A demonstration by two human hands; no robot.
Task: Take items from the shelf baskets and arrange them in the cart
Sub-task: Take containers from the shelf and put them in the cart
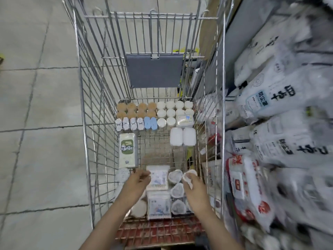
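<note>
A wire shopping cart (84, 112) stands in front of me with goods arranged on its floor. Tan-lidded jars (137, 110) and white-lidded jars (174, 110) fill the far rows. A green and white box (127, 150) lies along the left side. My right hand (192, 184) grips a small white round pack (189, 175) at the near right, beside similar packs (175, 175). My left hand (139, 181) has curled fingers at the left edge of a clear cotton-swab box (158, 177); whether it holds the box is unclear.
Shelves on the right hold white bagged goods (275, 98) and red and white packs (246, 184), blurred by motion. Grey tiled floor (36, 123) lies to the left. A grey flap (155, 71) hangs at the cart's far end. A bare patch of cart floor (156, 147) shows mid-basket.
</note>
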